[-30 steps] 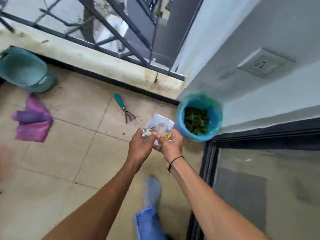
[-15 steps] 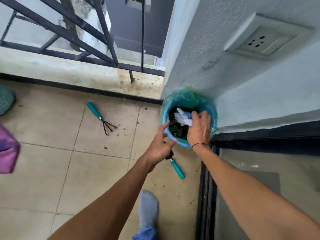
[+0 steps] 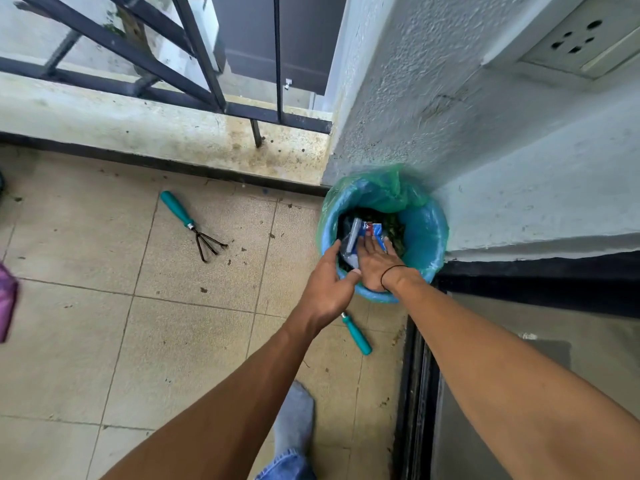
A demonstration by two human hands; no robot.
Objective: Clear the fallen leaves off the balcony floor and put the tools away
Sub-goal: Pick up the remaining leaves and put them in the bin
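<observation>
Wrapper (image 3: pixel 367 232) light, crinkly, springy | right hand (image 3: pixel 375 263) flat, pressing it into bin (image 3: pixel 429 237) | left hand (image 3: pixel 329 289) open, empty | rake (image 3: pixel 192 226) rigid: take by handle

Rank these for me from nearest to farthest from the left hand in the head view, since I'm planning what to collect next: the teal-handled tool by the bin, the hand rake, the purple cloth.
From the left hand:
1. Teal-handled tool, on the floor just below the hand, partly hidden by it, beside the bin.
2. Hand rake, on the tiles to the left.
3. Purple cloth, at the far left edge.
</observation>
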